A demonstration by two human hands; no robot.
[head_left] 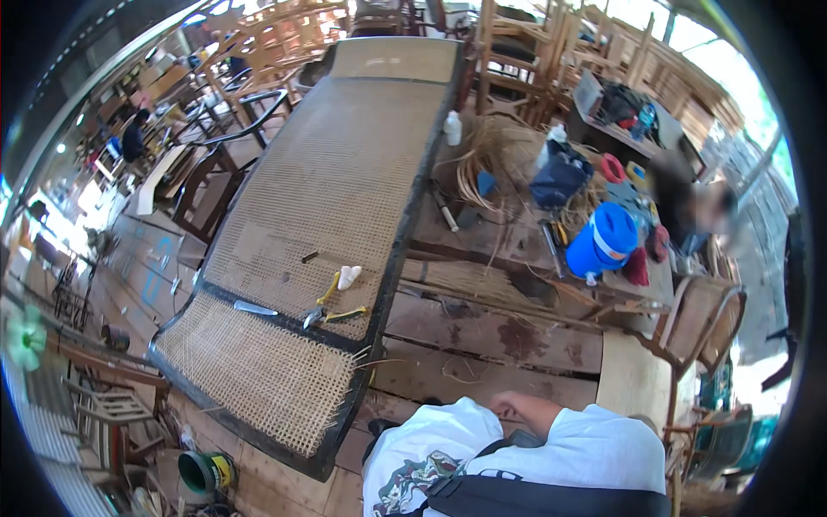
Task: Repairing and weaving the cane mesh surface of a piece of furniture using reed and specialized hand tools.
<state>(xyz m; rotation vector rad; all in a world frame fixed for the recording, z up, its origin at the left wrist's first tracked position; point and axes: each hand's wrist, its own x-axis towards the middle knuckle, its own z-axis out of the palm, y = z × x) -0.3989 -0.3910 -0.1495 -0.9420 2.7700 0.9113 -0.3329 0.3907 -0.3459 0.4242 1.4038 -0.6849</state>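
Observation:
A long woven cane panel in a dark frame [345, 172] lies on the plank workbench [491, 336] in front of me. On its weave rest yellow-handled pliers [332, 303], a small white lump [348, 276], a flat metal blade [255, 308] and a short dark peg [309, 256]. At the bottom edge is my white shirt, with a black strap across it. A bare forearm [530, 412] lies against my chest, coming from my right side. My right hand [504, 401] is only partly seen at its end, away from the tools. My left hand is out of sight.
A blue jug [605, 241], a dark blue bag [560, 177], a white bottle [452, 127] and loose cane strands [482, 164] crowd the bench's right. Another person [689, 207] sits beyond it. Wooden chair frames stand behind; a green bucket [202, 472] sits on the floor at lower left.

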